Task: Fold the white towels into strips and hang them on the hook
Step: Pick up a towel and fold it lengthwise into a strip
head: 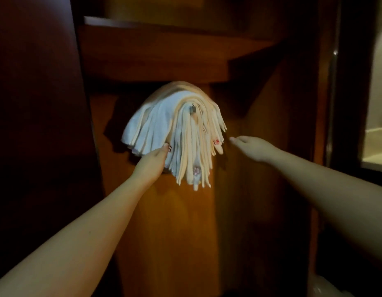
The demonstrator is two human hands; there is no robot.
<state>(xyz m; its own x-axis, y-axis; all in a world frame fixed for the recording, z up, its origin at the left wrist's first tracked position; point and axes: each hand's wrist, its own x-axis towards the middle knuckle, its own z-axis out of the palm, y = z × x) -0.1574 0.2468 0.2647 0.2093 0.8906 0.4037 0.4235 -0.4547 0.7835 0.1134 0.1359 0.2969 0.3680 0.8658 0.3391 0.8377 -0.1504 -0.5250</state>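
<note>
- Thick bundle of folded towels [175, 133] hangs draped over a hook [192, 109] on a wooden panel [185, 232]; only the small dark metal tip of the hook shows at the top of the bundle.
- Towels are in narrow strips, many layers, ends fanning down both sides; whiter layers on the left, cream-looking ones centre and right (warm dim light, true colour hard to call).
- Small red marks show on a few strip ends; too blurry to read.
- Left hand [152, 162] is touching the lower left side of the bundle, palm against the fabric, fingers spread loosely and partly behind the cloth; looks like pressing or steadying, not a closed grip, though the fingertips are hidden.
- Right hand [253, 147] is open and empty, fingers extended toward the right edge of the bundle, near it but not touching.
- Wooden shelf [164, 50] sits above the hook; nothing visible on it from this angle.
- Progress judgement: folding and hanging look essentially done for every towel in view; no unfolded towel visible anywhere.
- What is left, likely: tidy and even out the hanging strips, check that the stack sits securely on the hook. Whether more towels wait out of view, cannot tell.
</note>
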